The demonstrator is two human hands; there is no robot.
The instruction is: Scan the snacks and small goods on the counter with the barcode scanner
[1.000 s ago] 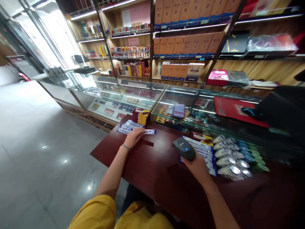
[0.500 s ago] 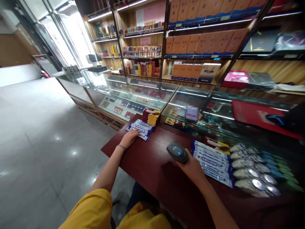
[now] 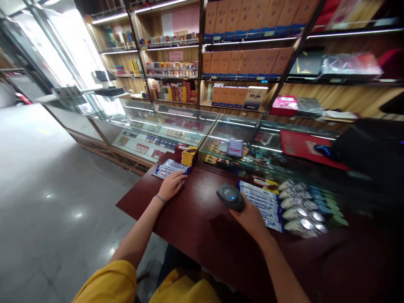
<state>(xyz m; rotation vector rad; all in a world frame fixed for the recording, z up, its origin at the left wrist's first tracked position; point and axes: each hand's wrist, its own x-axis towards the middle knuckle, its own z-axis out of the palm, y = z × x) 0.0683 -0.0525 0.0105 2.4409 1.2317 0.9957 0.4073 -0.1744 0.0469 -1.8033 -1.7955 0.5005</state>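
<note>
My right hand [image 3: 249, 214] is wrapped around a black handheld barcode scanner [image 3: 230, 196] with a blue light, held above the dark red tabletop [image 3: 202, 202]. My left hand [image 3: 172, 185] lies low over the table with its fingers stretched out. It is at the near edge of a small pile of blue-and-white packets [image 3: 168, 167], partly covering them. Whether a packet is under the palm is hidden. Behind that pile stand stacked red and yellow packs [image 3: 186, 155]. Right of the scanner, more blue-and-white packets [image 3: 260, 204] lie in a neat row.
Silver-topped packs [image 3: 301, 210] and green-and-blue items [image 3: 328, 202] lie at the right of the table. Beyond the table's far edge runs a glass display counter [image 3: 170, 120] with a red mat [image 3: 303, 147] on it. Shelves of orange boxes [image 3: 246, 63] stand behind.
The view has swung right. My left hand has drawn back from the packet pile towards me, and the front packet it touched no longer shows there. My right hand still holds the scanner.
</note>
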